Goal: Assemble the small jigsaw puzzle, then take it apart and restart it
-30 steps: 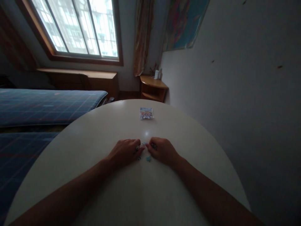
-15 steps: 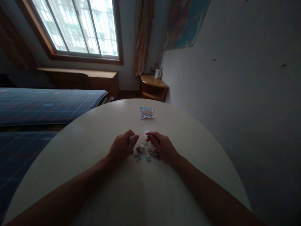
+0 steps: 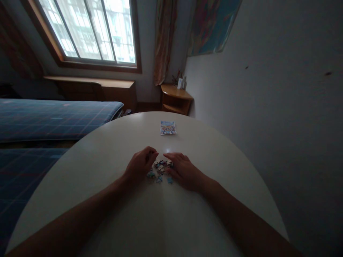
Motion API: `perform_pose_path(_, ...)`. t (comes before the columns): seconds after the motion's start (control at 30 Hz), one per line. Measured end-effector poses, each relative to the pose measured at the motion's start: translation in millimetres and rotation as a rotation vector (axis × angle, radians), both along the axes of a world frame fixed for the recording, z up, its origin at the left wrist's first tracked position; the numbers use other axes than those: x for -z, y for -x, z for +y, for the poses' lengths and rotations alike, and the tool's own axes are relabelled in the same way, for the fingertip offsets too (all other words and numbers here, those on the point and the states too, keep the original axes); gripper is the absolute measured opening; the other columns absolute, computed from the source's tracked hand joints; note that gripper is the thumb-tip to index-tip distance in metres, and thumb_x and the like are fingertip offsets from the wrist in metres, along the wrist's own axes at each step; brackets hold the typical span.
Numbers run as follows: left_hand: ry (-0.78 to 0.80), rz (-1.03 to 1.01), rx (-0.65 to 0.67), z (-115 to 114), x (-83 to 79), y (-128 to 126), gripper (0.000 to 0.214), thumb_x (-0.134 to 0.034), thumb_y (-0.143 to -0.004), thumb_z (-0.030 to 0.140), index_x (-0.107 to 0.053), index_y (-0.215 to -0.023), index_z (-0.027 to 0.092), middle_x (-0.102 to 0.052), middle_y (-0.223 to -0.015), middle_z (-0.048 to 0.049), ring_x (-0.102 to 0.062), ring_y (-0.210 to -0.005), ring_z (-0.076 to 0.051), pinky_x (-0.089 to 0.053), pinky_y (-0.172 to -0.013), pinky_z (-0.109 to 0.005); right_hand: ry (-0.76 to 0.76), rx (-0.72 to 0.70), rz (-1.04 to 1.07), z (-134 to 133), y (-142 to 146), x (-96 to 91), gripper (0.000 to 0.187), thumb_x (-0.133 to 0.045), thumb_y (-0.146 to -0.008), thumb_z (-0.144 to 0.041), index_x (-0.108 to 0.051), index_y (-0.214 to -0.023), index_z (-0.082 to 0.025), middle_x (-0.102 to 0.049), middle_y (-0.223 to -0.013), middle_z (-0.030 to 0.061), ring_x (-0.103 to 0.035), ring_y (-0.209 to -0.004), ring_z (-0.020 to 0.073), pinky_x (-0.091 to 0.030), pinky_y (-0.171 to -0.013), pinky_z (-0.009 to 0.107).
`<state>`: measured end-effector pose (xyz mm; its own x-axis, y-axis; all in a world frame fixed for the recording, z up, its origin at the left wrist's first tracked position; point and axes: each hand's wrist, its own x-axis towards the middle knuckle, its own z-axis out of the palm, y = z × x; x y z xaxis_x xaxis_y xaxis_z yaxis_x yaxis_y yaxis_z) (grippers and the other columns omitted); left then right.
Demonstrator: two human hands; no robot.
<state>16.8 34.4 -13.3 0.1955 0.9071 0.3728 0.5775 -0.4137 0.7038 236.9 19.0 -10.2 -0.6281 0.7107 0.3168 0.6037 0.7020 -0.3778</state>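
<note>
A small heap of jigsaw puzzle pieces [image 3: 161, 167] lies on the white round table [image 3: 158, 225], some showing pale backs and others blue print. At its left edge is my left hand [image 3: 139, 164], its fingers curled and the thumb close to the index finger; whatever is inside the curl is hidden in shadow. My right hand [image 3: 186, 171] rests over the right side of the heap, fingers stretched out and thumb apart, touching pieces. One light blue puzzle piece [image 3: 169, 180] sits apart at the near side, just below the right thumb.
Farther back on the table lies a small printed packet [image 3: 168, 128]. A bed with a blue plaid mattress [image 3: 53, 119] stands to the left, and a white wall [image 3: 268, 117] runs along the right. Beyond the table is a wooden corner shelf [image 3: 175, 91].
My right hand has opened from a pinch and flattened over the heap. More pieces now lie between the hands, pushed together. The pale pieces seen in my left hand's curl no longer show.
</note>
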Motion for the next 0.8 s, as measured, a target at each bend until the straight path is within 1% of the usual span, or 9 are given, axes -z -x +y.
perform_pose_path(0.07,0.009,0.042,0.006,0.3,-2.2,2.5,0.027,-0.047,-0.095,0.042,-0.060,-0.090,0.019,-0.061,-0.065,0.0018,-0.054,-0.056,-0.013,-0.040,-0.057,-0.024,0.021,0.070,-0.089,-3.5,-6.3,2.2,0.063,-0.048,-0.098,-0.049,-0.033,-0.151,-0.019,-0.044,-0.152,0.0163,-0.036,-0.142,0.0283,-0.028,-0.117,0.050)
perform_pose_path(0.17,0.037,0.204,0.029,-0.1,-9.2,8.3,0.029,-0.046,-0.096,0.042,-0.063,-0.091,0.019,-0.066,-0.074,-0.0011,-0.059,-0.062,-0.016,-0.043,-0.062,-0.027,0.116,0.207,-0.208,-10.9,-10.6,6.2,0.096,-0.051,-0.085,-0.074,-0.024,-0.156,-0.014,-0.028,-0.160,0.0205,-0.019,-0.149,0.0371,-0.019,-0.119,0.058)
perform_pose_path(0.27,0.079,0.337,0.016,-2.1,-21.2,14.9,0.037,-0.038,-0.099,0.046,-0.064,-0.095,0.020,-0.070,-0.092,-0.0058,-0.066,-0.078,-0.021,-0.046,-0.072,-0.032,0.179,0.219,-0.257,-18.3,-2.5,8.3,0.113,-0.050,-0.076,-0.084,-0.021,-0.157,-0.010,-0.021,-0.162,0.0216,-0.011,-0.151,0.0394,-0.012,-0.120,0.060)
perform_pose_path(0.37,0.140,0.433,-0.068,-5.6,-35.9,21.6,0.042,-0.030,-0.100,0.045,-0.064,-0.096,0.020,-0.071,-0.099,-0.0094,-0.067,-0.090,-0.025,-0.048,-0.078,-0.035,0.165,0.150,-0.216,-23.7,16.0,7.9,0.114,-0.052,-0.074,-0.085,-0.025,-0.156,-0.011,-0.024,-0.162,0.0204,-0.014,-0.151,0.0372,-0.013,-0.121,0.057)
perform_pose_path(0.47,0.250,0.665,-0.184,-9.3,-46.4,29.6,0.043,-0.029,-0.098,0.042,-0.065,-0.092,0.018,-0.072,-0.093,-0.0146,-0.069,-0.084,-0.031,-0.049,-0.074,-0.040,0.138,0.109,-0.158,-26.1,36.0,7.5,0.111,-0.055,-0.071,-0.086,-0.030,-0.154,-0.016,-0.029,-0.160,0.0180,-0.019,-0.149,0.0371,-0.015,-0.121,0.057)
perform_pose_path(0.53,0.308,0.770,-0.190,-11.0,-48.3,34.8,0.042,-0.031,-0.097,0.039,-0.066,-0.087,0.017,-0.072,-0.088,-0.0175,-0.069,-0.079,-0.033,-0.048,-0.071,-0.041,0.127,0.114,-0.140,-26.1,48.3,8.4,0.110,-0.056,-0.070,-0.086,-0.032,-0.154,-0.020,-0.030,-0.160,0.0169,-0.021,-0.149,0.0388,-0.015,-0.120,0.059)
perform_pose_path(0.6,0.320,0.750,-0.130,-11.5,-46.8,38.4,0.035,-0.037,-0.093,0.033,-0.065,-0.079,0.016,-0.071,-0.084,-0.0176,-0.069,-0.077,-0.030,-0.048,-0.071,-0.039,0.121,0.134,-0.128,-24.7,60.9,10.5,0.107,-0.057,-0.069,-0.086,-0.035,-0.152,-0.022,-0.030,-0.160,0.0163,-0.021,-0.148,0.0414,-0.013,-0.118,0.062)
perform_pose_path(0.7,0.307,0.633,-0.055,-9.5,-43.0,39.7,0.026,-0.045,-0.087,0.027,-0.063,-0.070,0.018,-0.070,-0.078,-0.0129,-0.068,-0.072,-0.024,-0.047,-0.068,-0.032,0.093,0.141,-0.089,-19.0,81.4,14.7,0.097,-0.061,-0.070,-0.082,-0.043,-0.147,-0.026,-0.038,-0.156,0.0142,-0.023,-0.146,0.0426,-0.014,-0.117,0.064)
perform_pose_path(0.8,0.295,0.545,-0.056,-4.1,-40.4,38.4,0.028,-0.042,-0.088,0.026,-0.060,-0.068,0.019,-0.069,-0.072,-0.0095,-0.065,-0.067,-0.021,-0.044,-0.061,-0.029,0.048,0.108,-0.035,-7.7,97.5,17.9,0.079,-0.068,-0.075,-0.069,-0.051,-0.139,-0.025,-0.050,-0.146,0.0136,-0.035,-0.141,0.0380,-0.021,-0.116,0.059)
